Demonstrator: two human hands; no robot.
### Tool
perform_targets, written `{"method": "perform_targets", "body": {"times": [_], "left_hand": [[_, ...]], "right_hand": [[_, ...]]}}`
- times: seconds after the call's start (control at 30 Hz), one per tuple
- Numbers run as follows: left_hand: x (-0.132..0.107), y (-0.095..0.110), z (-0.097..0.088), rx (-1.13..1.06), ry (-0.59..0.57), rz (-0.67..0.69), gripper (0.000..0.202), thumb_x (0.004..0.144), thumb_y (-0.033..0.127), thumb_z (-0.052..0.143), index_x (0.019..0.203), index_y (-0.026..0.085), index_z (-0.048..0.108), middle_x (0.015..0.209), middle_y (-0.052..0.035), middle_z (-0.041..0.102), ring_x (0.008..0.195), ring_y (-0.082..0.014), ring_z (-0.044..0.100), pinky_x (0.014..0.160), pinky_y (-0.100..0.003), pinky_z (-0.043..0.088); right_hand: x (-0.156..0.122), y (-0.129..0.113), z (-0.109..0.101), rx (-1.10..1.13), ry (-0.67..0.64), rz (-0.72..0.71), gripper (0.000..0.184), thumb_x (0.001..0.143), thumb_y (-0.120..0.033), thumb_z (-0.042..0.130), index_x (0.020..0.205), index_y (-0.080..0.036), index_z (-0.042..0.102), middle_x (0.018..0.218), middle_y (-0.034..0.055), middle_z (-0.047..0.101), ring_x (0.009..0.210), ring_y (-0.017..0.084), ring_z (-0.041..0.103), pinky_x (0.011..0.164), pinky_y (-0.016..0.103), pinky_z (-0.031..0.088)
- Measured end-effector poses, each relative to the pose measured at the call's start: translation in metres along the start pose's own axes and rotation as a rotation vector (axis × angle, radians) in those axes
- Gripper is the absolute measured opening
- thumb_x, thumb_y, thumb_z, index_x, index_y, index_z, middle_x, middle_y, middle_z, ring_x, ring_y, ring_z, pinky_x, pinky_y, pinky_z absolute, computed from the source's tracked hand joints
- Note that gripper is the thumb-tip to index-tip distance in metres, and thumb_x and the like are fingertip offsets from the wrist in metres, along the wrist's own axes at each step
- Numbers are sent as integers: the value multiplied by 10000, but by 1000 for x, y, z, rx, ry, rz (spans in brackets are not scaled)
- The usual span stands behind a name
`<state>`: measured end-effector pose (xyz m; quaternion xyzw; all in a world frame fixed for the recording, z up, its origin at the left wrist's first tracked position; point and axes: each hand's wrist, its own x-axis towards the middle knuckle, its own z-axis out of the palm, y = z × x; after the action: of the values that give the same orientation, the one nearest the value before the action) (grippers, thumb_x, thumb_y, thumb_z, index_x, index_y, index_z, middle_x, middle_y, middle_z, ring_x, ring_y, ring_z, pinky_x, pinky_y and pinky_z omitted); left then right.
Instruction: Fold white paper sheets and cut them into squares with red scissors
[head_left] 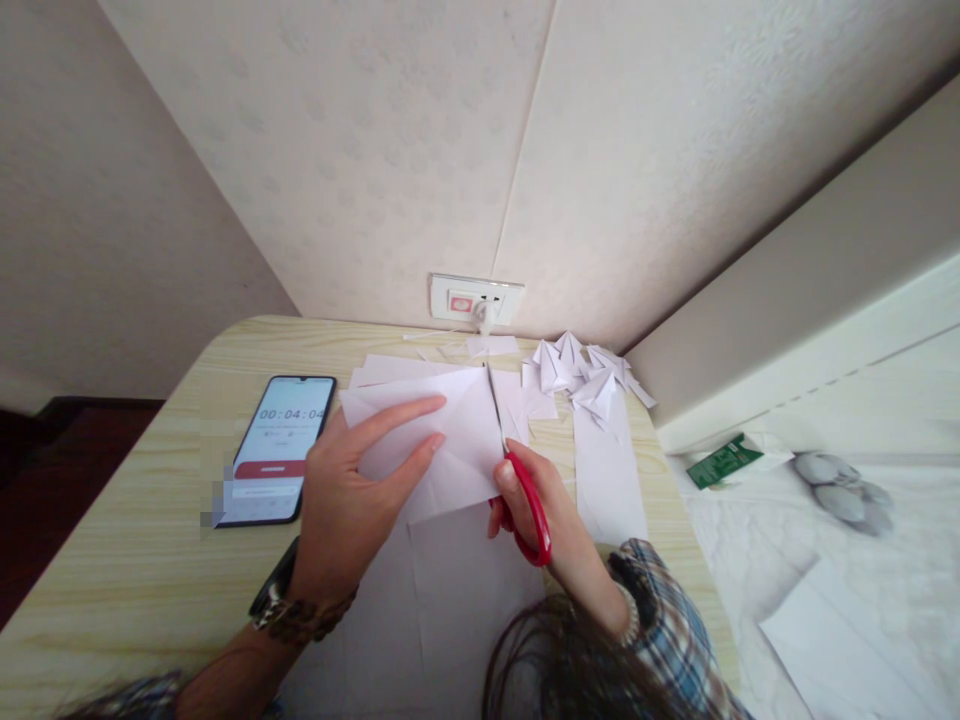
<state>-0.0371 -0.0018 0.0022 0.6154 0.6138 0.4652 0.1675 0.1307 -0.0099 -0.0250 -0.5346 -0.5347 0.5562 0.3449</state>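
My right hand (536,495) grips a pair of scissors with red handles (534,510), its thumb in one loop. The scissors' blades lie at the right edge of a white sheet of paper (469,450), pointing away from me. My left hand (375,470) holds this sheet from the left, thumb and index finger resting on top and the other fingers hidden. Faint fold lines run across the sheet. Beneath it are more white sheets (465,580), one with a crease down its middle.
Folded paper pieces with points (574,375) are heaped at the back right of the wooden table (142,490). A phone (277,450) showing a timer lies on the left. At the back is a wall socket with a plug (486,312). A green packet (724,460) lies beyond the right edge.
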Motion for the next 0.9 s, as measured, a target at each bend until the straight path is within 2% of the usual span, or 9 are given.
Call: {"method": "perform_targets", "body": {"times": [0.17, 0.23, 0.3, 0.37, 0.4, 0.47, 0.53, 0.7, 0.9], "left_hand": [[1, -2, 0, 1, 5, 7, 211, 765, 327, 688, 974, 330, 723, 1030, 23, 708, 946, -219, 635, 914, -384, 503], [2, -2, 0, 5, -11, 1, 212, 767, 314, 685, 975, 331, 717, 1014, 29, 715, 941, -221, 637, 907, -386, 505], [3, -3, -1, -8, -31, -12, 224, 767, 298, 682, 988, 331, 705, 1020, 39, 719, 956, -219, 633, 910, -376, 499], [5, -5, -1, -49, -50, -39, 245, 772, 291, 672, 1014, 328, 689, 1056, 44, 710, 994, -216, 622, 916, -357, 490], [5, -6, -1, -74, -63, -58, 258, 776, 291, 665, 1031, 325, 679, 1084, 41, 699, 1014, -216, 614, 916, -349, 486], [7, -7, -1, -116, -85, -93, 283, 781, 296, 652, 1064, 316, 661, 1134, 27, 675, 1038, -222, 604, 902, -339, 488], [8, -9, -1, -134, -91, -114, 311, 777, 297, 649, 1088, 305, 648, 1161, 13, 657, 1040, -227, 603, 882, -330, 493], [9, -11, 0, -137, -106, -119, 348, 764, 297, 648, 1112, 290, 633, 1168, 1, 644, 1024, -231, 612, 861, -320, 495], [8, -11, 3, -175, -161, -127, 367, 764, 280, 630, 1131, 284, 616, 1187, -24, 640, 1053, -240, 608, 887, -341, 494]], "right_hand": [[5, 0, -5, -11, 35, -5, 453, 800, -642, 484, 665, -211, 436, 445, -78, 421, 380, 113, 508, 431, 237, 461], [8, 0, -8, -131, 112, -12, 411, 779, -578, 557, 641, -215, 424, 480, -66, 440, 413, 121, 503, 442, 248, 452], [12, 1, -12, -313, 192, -42, 322, 783, -479, 597, 669, -205, 472, 575, -19, 535, 520, 156, 554, 514, 279, 468], [14, 3, -15, -485, 254, -113, 176, 801, -355, 592, 816, -182, 561, 767, 57, 638, 711, 215, 614, 655, 335, 497], [15, 5, -16, -554, 273, -154, 172, 805, -298, 583, 921, -170, 583, 880, 93, 656, 817, 241, 619, 735, 366, 497], [16, 9, -18, -663, 295, -231, 274, 805, -206, 555, 1072, -154, 582, 1044, 136, 634, 965, 270, 592, 852, 408, 476], [16, 11, -19, -741, 296, -270, 296, 819, -157, 513, 1104, -146, 593, 1091, 150, 616, 1012, 279, 569, 900, 428, 460], [17, 9, -21, -758, 322, -307, 268, 886, -157, 432, 1062, -149, 633, 1075, 146, 626, 1005, 271, 569, 907, 431, 462], [12, 0, -24, -617, 386, -349, 269, 937, -262, 404, 1005, -167, 646, 1031, 128, 648, 985, 256, 576, 905, 428, 445]]}}
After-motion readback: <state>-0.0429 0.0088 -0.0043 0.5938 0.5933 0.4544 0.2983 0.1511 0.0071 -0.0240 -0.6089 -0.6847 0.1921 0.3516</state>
